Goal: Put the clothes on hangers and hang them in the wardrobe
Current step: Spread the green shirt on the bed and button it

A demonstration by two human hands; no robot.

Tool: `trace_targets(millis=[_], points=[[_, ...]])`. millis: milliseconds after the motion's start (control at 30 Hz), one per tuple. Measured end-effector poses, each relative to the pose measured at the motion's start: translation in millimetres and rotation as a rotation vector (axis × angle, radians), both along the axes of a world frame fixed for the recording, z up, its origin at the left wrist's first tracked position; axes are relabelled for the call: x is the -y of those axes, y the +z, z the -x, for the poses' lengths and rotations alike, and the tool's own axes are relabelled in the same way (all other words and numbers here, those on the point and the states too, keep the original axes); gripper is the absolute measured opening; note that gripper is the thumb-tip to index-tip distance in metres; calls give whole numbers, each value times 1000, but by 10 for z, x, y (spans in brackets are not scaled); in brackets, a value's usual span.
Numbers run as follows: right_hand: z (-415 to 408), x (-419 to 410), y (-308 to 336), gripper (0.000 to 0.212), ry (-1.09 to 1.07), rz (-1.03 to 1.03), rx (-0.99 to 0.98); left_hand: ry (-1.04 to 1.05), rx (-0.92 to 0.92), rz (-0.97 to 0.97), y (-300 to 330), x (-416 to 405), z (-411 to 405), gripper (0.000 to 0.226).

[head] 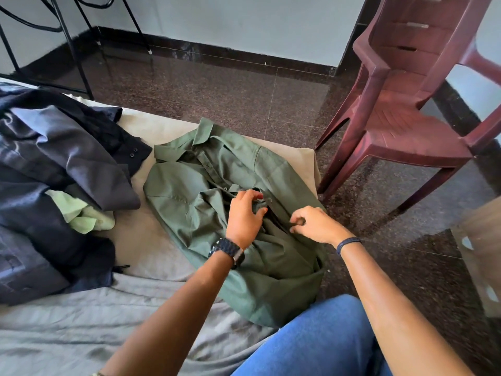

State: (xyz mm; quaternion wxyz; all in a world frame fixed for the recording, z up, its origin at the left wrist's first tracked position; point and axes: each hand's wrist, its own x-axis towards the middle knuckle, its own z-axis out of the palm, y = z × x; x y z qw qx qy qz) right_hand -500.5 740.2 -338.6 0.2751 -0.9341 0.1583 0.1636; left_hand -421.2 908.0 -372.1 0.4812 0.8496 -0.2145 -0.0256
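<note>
Green shirt (189, 191): one, lying front-up and crumpled on the bed, collar away from me, its lower part hanging off the bed edge beside my knee.
My left hand (244, 215): fingers curled over the shirt's button strip near the middle, thumb and fingertips nipping a fold of the cloth.
My right hand (311, 222): just beside the left, fingers curled in, pinching the other edge of the shirt front.
Hands in all: two, both on the one green shirt, close together but not touching.
Wrists: one dark watch (227, 251) on my left, one dark band (348, 244) on my right.
Dark clothes (54, 172): a heap to the left on the bed, navy and grey pieces overlapping; I cannot count them apart.
Pale green garment (81, 213): one, tucked under the dark heap, only part showing.
Bed (81, 335): one, with a grey sheet and a beige cover.
Chair (406, 104): maroon plastic, on the dark floor to the right, well apart from the shirt.
My leg (311, 340): one knee in blue jeans, at the bottom.
</note>
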Motion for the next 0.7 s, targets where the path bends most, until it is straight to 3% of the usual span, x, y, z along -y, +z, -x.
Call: trace_targets(millis=[67, 100, 267, 533, 633, 700], points=[[-12, 32, -15, 3, -134, 2, 133, -15, 231, 9, 51, 10, 163, 18], [-12, 46, -8, 3, -206, -21, 194, -54, 244, 26, 64, 18, 228, 15], [48, 30, 20, 4, -318, -40, 293, -100, -195, -120, -88, 11, 280, 11], [100, -126, -60, 5, -274, -123, 309, -126, -161, -295, -222, -34, 328, 11], [101, -166, -78, 8, -258, -136, 296, -175, -122, -295, -217, -32, 355, 13], [101, -177, -69, 6, -221, -131, 223, -80, -74, -201, -223, -47, 386, 12]])
